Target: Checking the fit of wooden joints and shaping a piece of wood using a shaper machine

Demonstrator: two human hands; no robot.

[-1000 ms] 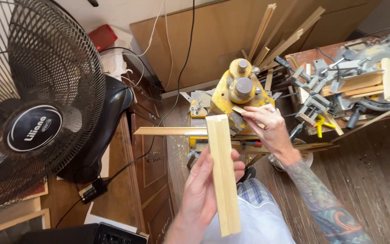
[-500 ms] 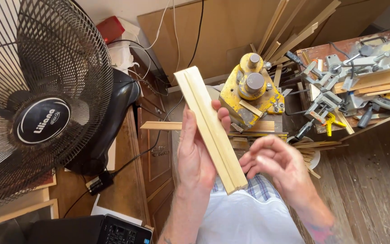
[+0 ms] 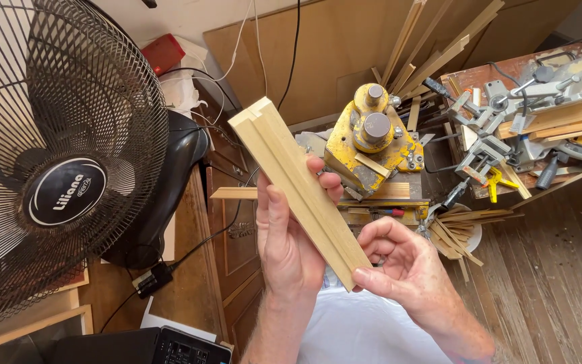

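Observation:
My left hand (image 3: 289, 241) grips a pale wooden moulding strip (image 3: 284, 162) around its middle, holding it up tilted, its stepped end profile toward the upper left. My right hand (image 3: 402, 266) is at the strip's lower end, fingertips touching its bottom corner, fingers curled. Behind the strip stands a yellow machine (image 3: 370, 147) with two round grey rollers on top, and a flat wood strip (image 3: 237, 193) lies through its base.
A large black fan (image 3: 55, 168) fills the left. A mitre saw (image 3: 547, 101) with wood offcuts sits on a bench at the right. Long wood strips (image 3: 432, 47) lean against the back panel. A bucket of offcuts (image 3: 458, 229) stands on the plank floor.
The strip has been lifted higher and closer to the camera. My right hand left the yellow machine and came in to touch the strip's lower end.

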